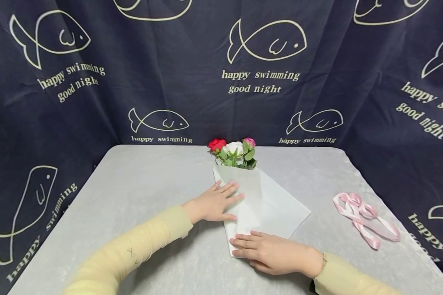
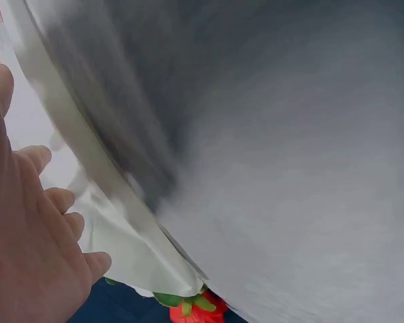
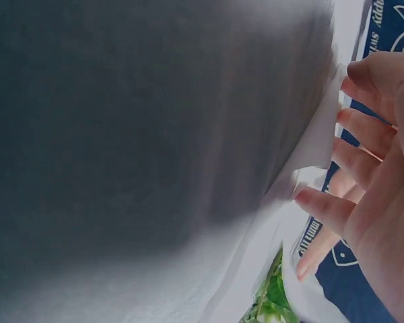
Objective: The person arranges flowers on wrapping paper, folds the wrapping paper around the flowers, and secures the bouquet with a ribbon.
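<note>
Your white paper [image 1: 252, 200] covers the lower stems of those flowers [image 1: 234, 149]. Head view crops off your worktop [image 1: 151, 176] along its near edge, btw.

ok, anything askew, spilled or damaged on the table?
Nothing looks spilled or damaged. Only the white paper looks lopsided: its left side is folded over, while a corner juts out to the right. The pink ribbon lies in loose loops, nothing odd.

Folded white paper [image 1: 253, 200] seemingly wraps red, white, pink flowers [image 1: 234, 149].
</note>
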The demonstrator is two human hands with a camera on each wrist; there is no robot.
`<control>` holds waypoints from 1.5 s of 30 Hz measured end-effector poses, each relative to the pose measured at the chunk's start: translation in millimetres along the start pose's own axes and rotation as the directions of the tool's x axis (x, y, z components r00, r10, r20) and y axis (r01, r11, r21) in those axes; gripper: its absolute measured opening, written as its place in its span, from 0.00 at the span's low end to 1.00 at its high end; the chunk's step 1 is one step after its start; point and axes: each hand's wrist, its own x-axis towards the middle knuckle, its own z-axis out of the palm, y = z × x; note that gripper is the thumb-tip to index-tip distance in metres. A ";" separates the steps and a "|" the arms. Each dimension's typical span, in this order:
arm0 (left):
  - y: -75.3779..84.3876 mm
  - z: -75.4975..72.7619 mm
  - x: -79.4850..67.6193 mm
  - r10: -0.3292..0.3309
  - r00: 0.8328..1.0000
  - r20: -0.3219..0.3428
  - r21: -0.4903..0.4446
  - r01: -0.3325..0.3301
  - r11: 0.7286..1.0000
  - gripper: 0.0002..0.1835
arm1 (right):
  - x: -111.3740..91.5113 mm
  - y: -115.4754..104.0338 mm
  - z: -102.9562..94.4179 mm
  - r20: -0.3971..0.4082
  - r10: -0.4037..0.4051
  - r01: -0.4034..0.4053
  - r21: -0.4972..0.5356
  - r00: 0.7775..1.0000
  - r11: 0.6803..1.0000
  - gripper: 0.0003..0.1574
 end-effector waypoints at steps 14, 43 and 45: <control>-18.1 7.1 36.4 -0.016 1.000 0.023 0.057 0.014 0.998 0.40 | 3.1 1.0 -0.1 -0.032 -0.021 0.021 -0.002 0.999 1.000 0.25; -32.2 5.1 33.7 0.114 0.993 -0.017 0.130 -0.111 0.985 0.31 | 1.6 7.0 -1.2 -0.007 -0.046 0.046 0.031 0.999 0.998 0.25; -27.7 4.7 30.3 0.166 0.986 -0.020 0.133 -0.162 0.978 0.29 | 0.5 6.8 -1.6 0.004 -0.040 0.040 0.034 0.999 0.999 0.26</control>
